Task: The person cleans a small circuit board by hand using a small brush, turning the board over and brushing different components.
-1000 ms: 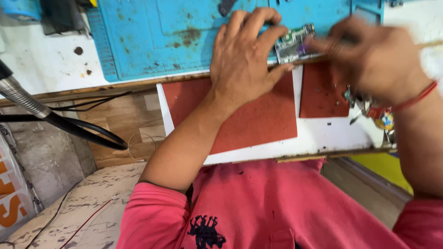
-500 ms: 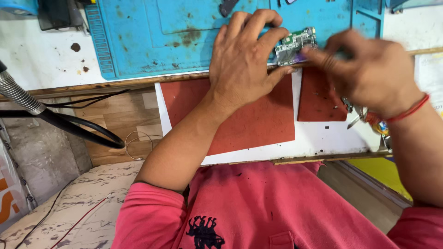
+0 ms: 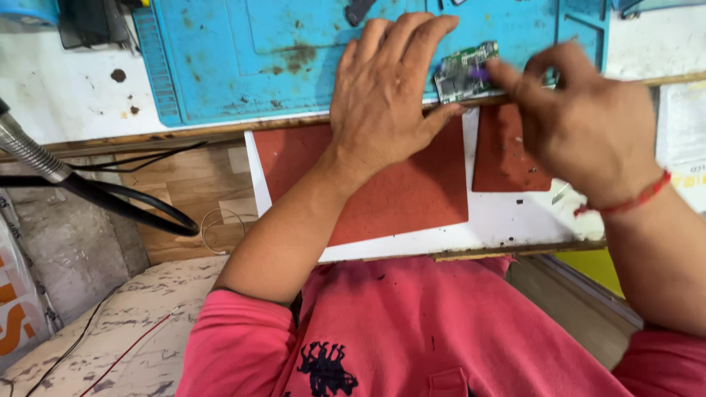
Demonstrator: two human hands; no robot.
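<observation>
A small green circuit board (image 3: 463, 71) lies at the front edge of a blue work mat (image 3: 279, 51). My left hand (image 3: 386, 95) rests flat beside it, thumb and fingers pressing its left edge and holding it down. My right hand (image 3: 585, 125), blurred, with a red thread on the wrist, has its fingers pinched together at the board's right side; something small and purple shows at the fingertips, too blurred to identify.
Two red-brown pads (image 3: 397, 191) (image 3: 507, 151) lie on a white board (image 3: 515, 220) in front of the mat. A black cable (image 3: 125, 206) and a metal flexible arm (image 3: 26, 151) run at the left. My pink shirt (image 3: 412, 338) fills the bottom.
The view has shifted a little. My right hand has moved slightly left, closer over the circuit board's right side. My left hand has stayed on the board.
</observation>
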